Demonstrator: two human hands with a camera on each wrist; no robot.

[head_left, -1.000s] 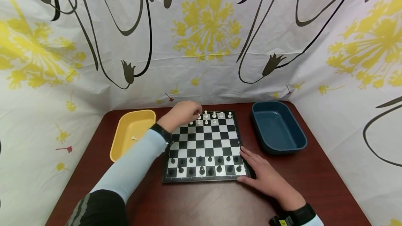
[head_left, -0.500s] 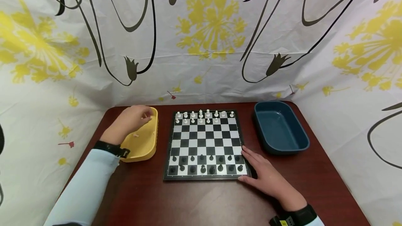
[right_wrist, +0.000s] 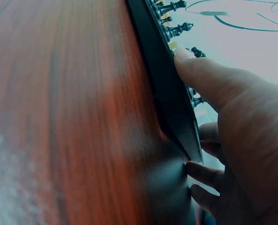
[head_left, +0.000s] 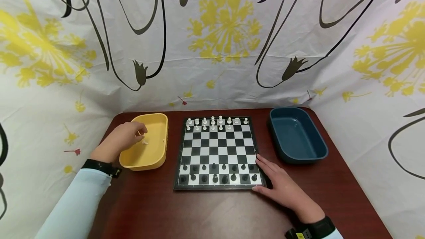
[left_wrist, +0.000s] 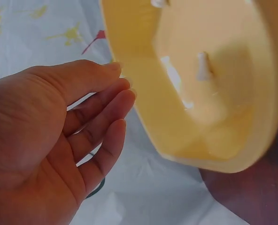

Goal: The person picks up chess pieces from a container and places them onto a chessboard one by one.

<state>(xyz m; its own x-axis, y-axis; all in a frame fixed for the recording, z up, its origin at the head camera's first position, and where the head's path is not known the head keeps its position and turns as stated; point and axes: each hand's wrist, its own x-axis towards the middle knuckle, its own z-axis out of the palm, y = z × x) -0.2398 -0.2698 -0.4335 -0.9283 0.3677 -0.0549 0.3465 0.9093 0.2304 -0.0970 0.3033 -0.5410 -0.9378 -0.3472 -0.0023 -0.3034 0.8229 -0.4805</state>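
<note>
My left hand (head_left: 124,139) hovers over the near-left rim of the yellow tray (head_left: 156,158), fingers straight and loose, holding nothing, as the left wrist view shows. A white chess piece (head_left: 144,142) lies on the tray floor just beyond the fingertips, and I judge the step in hand to be clearing white pieces into this tray. To that hand's right sits the chessboard (head_left: 217,150), white pieces (head_left: 216,123) along its far rows, black pieces (head_left: 219,172) along its near rows. My right hand (head_left: 282,187) lies flat, fingers spread and relaxed against the board's near-right corner, steadying it; the right wrist view shows fingers touching the board's edge. Beyond that hand stands the blue tray (head_left: 318,152), with nothing visible in it. The next move, I judge, calls for a reach across to the far white rows. Open wood lies between tray and board; the curtain (head_left: 49,121) crowds the tray's left side.
</note>
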